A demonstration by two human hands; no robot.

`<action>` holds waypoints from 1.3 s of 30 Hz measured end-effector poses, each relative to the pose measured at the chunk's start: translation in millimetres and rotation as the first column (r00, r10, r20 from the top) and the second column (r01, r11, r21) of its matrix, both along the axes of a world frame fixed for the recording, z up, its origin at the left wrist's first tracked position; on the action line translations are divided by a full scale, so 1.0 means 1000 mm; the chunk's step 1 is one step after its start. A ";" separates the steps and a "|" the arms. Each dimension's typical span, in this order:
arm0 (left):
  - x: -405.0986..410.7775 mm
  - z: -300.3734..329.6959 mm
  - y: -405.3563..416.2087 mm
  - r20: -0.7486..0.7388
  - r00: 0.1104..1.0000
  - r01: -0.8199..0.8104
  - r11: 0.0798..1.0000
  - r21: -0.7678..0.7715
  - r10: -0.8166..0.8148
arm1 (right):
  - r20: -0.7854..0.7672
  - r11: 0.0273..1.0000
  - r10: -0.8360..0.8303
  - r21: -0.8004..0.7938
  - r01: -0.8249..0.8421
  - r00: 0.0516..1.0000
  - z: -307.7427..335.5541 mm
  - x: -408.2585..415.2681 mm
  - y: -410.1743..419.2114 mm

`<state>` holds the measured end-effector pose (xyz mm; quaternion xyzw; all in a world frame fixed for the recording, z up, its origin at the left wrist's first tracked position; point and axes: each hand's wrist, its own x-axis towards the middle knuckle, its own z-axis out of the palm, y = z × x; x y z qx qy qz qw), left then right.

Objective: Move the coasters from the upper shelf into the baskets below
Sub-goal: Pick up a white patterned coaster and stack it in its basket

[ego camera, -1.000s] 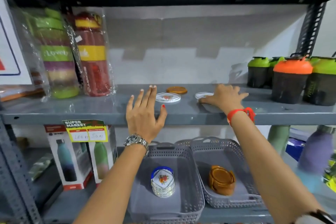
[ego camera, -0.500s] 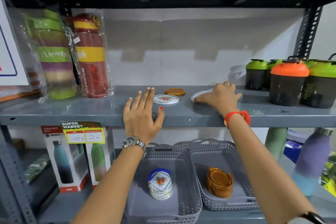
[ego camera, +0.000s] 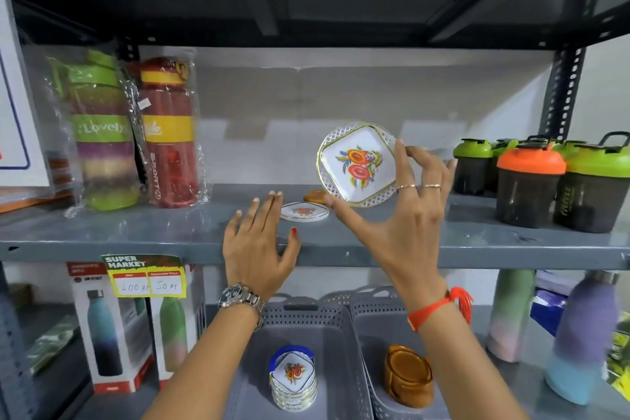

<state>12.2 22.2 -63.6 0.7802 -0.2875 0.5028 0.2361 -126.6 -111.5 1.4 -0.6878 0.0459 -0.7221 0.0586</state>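
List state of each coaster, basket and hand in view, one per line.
right hand: raised, pinching the floral coaster
held floral coaster: lifted off the shelf, tilted, face toward camera
left hand: open, fingers spread, holding nothing
second floral coaster: flat on upper shelf
brown coaster: flat on upper shelf, partly hidden
left basket: holds floral coaster stack
right basket: holds brown coaster stack

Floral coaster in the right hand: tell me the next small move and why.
Probably lower the floral coaster, pinched in the right hand, into the left basket, onto the matching floral stack; the right basket holds brown ones.
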 end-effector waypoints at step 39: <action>0.013 -0.006 -0.003 0.163 0.986 -0.003 0.998 -0.062 0.014 | -0.902 0.865 0.398 0.429 0.259 0.165 -0.274 0.079 0.028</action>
